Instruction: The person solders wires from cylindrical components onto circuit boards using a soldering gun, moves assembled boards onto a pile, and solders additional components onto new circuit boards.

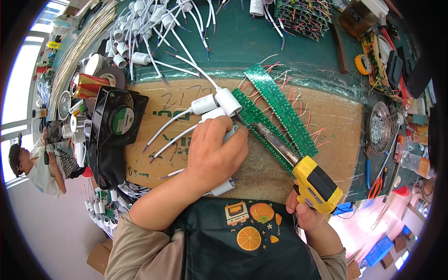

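Head view: my left hand (215, 154) presses down on white capacitors (219, 103) (wires trailing left). My right hand (305, 211) grips a yellow soldering gun (313, 179), tip on the green circuit strip (261, 126).

My one head-worn fisheye looks steeply down, close over the workbench (261, 46), its far edge curving.

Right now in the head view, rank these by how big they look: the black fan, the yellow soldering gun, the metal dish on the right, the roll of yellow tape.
1. black fan
2. yellow soldering gun, though it is nearer the camera, so unsure
3. metal dish
4. roll of yellow tape, clearly smallest
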Demonstrator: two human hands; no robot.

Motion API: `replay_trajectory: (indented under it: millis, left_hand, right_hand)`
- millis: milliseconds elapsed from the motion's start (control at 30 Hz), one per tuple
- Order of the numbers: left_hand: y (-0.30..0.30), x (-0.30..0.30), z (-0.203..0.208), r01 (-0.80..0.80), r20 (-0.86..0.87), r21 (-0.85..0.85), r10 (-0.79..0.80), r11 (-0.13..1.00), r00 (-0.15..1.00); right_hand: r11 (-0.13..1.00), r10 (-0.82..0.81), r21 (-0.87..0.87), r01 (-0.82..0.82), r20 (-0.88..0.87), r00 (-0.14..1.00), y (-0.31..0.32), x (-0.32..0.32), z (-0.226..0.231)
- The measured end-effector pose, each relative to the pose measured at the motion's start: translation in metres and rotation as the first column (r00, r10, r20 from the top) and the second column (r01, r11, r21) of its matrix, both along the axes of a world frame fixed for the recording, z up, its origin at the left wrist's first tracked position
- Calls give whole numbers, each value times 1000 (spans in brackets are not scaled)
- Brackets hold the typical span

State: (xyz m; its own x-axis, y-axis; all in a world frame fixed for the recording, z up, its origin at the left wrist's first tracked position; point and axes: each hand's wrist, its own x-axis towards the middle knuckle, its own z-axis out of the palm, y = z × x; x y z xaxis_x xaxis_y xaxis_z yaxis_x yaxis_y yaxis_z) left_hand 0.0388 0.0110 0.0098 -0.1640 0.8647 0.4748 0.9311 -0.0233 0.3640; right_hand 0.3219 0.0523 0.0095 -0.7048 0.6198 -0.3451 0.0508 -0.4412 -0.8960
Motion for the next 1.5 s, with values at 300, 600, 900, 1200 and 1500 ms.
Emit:
replay_trajectory:
  millis: [300, 600, 900, 1200, 1500]
  left_hand:
    - [4, 2, 2, -10, 12, 16, 10, 1000, 1000]
    - [12, 1, 1, -17, -8, 39, 18, 999, 1000]
    - [13, 4, -2, -34, -8, 59, 35, 998, 999]
    - [12, 5, -4, -1, -36, 51, 3, 999, 999]
    - [11, 7, -4, 12, -46, 7, -11, 1000, 999]
  right_hand:
    - [1000, -8, 8, 8, 5, 1000, -2, 3, -2]
    - [999, -35, -21, 35, -11, 999, -4, 4, 1]
    - [1000, -6, 27, 7, -10, 1000, -5, 8, -6]
    - [1000, -8, 5, 8, -12, 1000, -3, 5, -4]
    - [1000, -14, 20, 14, -1, 1000, -4, 5, -5]
